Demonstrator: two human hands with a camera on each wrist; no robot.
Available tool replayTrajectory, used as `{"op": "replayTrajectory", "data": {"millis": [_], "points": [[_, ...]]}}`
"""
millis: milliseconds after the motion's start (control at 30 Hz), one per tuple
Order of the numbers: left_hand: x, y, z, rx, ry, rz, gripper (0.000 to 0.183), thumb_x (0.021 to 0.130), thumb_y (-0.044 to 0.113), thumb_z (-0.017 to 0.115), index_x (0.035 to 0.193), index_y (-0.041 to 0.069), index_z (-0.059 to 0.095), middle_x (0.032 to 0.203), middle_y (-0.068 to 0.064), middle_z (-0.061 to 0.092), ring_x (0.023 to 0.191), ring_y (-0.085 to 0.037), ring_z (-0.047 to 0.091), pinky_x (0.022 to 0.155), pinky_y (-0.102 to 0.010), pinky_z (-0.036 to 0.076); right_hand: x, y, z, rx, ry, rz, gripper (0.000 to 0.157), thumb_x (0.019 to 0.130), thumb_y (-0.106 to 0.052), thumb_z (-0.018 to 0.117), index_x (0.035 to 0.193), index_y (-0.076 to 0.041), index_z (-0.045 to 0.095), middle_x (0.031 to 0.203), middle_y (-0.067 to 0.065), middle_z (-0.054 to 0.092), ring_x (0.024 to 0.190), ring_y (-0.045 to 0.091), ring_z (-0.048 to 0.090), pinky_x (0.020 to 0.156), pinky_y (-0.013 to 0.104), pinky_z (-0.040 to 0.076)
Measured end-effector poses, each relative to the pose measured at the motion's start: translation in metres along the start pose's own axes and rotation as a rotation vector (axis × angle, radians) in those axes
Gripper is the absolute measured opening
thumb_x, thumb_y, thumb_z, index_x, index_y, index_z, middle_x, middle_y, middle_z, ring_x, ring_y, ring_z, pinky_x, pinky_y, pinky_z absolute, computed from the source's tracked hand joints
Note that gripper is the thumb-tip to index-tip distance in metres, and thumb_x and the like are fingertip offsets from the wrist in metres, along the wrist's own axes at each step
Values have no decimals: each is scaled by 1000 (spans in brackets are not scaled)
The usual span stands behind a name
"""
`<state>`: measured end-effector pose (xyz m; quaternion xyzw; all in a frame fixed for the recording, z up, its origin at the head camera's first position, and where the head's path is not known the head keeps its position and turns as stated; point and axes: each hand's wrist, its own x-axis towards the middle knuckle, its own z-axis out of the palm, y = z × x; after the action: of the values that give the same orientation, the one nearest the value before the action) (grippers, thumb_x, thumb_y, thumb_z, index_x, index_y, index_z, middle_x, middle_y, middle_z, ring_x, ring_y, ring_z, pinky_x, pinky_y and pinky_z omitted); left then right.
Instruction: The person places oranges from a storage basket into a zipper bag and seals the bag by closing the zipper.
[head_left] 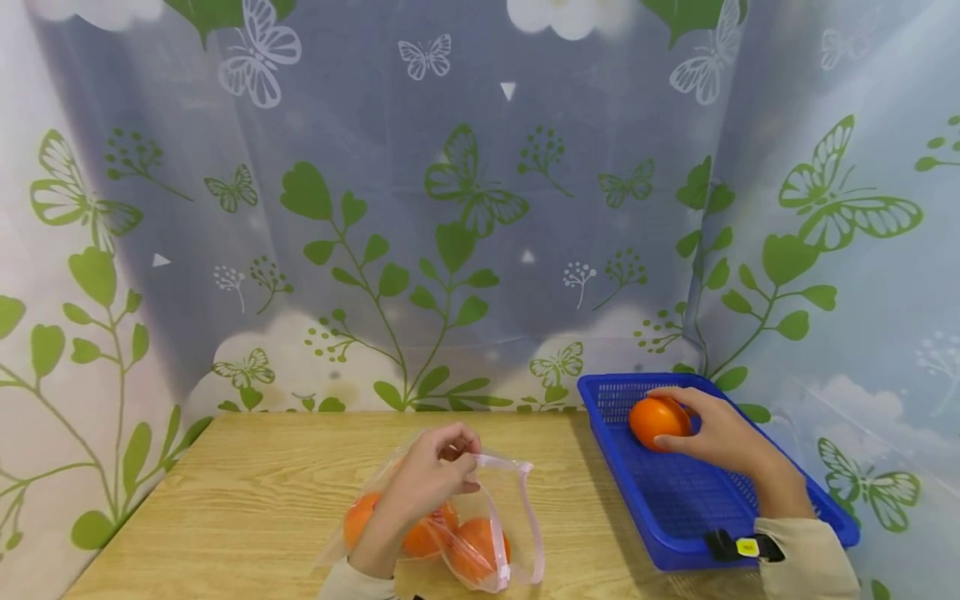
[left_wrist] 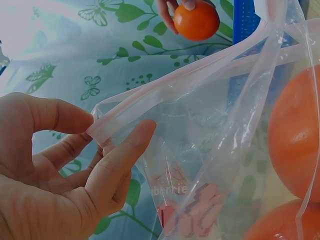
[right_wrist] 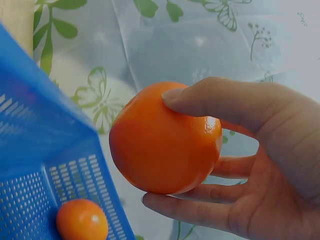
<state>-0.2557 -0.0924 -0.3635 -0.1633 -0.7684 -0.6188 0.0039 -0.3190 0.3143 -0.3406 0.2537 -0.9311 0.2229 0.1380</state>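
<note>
My right hand [head_left: 720,429] grips an orange [right_wrist: 165,140] between thumb and fingers, at the far end of the blue plastic basket [head_left: 651,508]. A second orange [right_wrist: 82,220] lies inside that basket in the right wrist view; in the head view the held one mostly covers it. With thumb and fingertips, my left hand [head_left: 431,475] pinches the pink-edged rim of a clear zip bag [left_wrist: 200,125]. The bag's mouth gapes toward the right. Several oranges [head_left: 472,550] sit inside the bag on the table, partly hidden behind the left hand and wrist.
The wooden table [head_left: 262,483] carries the bag at the front middle and the basket on the right. A curtain [head_left: 480,275] printed with leaves and butterflies closes off the back and both sides. A dark band with a yellow tag [head_left: 747,547] is on the right wrist.
</note>
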Motion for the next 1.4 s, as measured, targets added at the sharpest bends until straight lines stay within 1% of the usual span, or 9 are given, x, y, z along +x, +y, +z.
{"op": "replayTrajectory", "data": {"millis": [100,267,433,833,900,1000,1167,1333,1400], "points": [[0,0,0,2,1,0,7,97,2,57,97,1,64,92,-7,58,85,-19,61,74,-35,68,-1,-5,2,11,13,-2,59,86,-29,84,138,-10,62,137,21,63,112,35,64,85,45,59],[0,1,1,6,3,-2,7,97,2,57,97,1,65,93,-8,59,85,-19,61,74,-36,68,-4,-11,9,61,30,-12,59,86,-28,84,138,-10,62,137,19,63,109,31,64,78,29,60],[0,1,1,7,2,-2,8,97,2,57,97,1,65,93,-8,59,85,-20,61,75,-39,68,-8,-21,19,149,38,-36,58,86,-24,84,138,-10,61,136,18,64,106,27,63,74,21,60],[-1,1,2,-1,-3,4,7,98,3,57,98,1,65,94,-8,59,85,-20,62,74,-37,68,-3,-30,39,368,21,-25,59,89,-18,82,143,-13,58,141,20,58,104,17,66,80,22,63],[0,2,1,2,-1,2,7,98,3,58,98,2,65,94,-9,59,86,-21,62,75,-39,68,0,-28,43,393,18,-21,60,89,-18,82,143,-13,58,141,20,56,105,19,67,80,22,63],[0,2,1,5,1,0,7,98,3,58,97,2,65,95,-9,60,87,-22,62,76,-42,68,4,-25,51,443,10,-12,61,89,-17,81,145,-12,56,143,23,52,110,31,68,82,23,63],[0,3,1,10,-3,0,7,98,3,59,97,2,65,96,-10,61,88,-22,62,76,-41,68,11,-19,63,523,-8,-15,60,92,-14,77,147,-8,53,145,28,51,119,47,63,86,29,63],[-1,2,1,11,-3,-1,7,98,3,58,98,2,64,95,-9,60,87,-21,61,73,-36,67,19,-16,72,558,-13,3,62,92,-15,77,148,-11,52,147,25,52,124,45,61,88,26,62],[-1,1,1,8,-4,0,7,98,3,58,98,2,64,95,-9,60,87,-21,61,73,-35,67,22,-16,75,566,-12,9,62,92,-15,78,149,-10,52,148,25,52,124,38,62,88,23,62]]}}
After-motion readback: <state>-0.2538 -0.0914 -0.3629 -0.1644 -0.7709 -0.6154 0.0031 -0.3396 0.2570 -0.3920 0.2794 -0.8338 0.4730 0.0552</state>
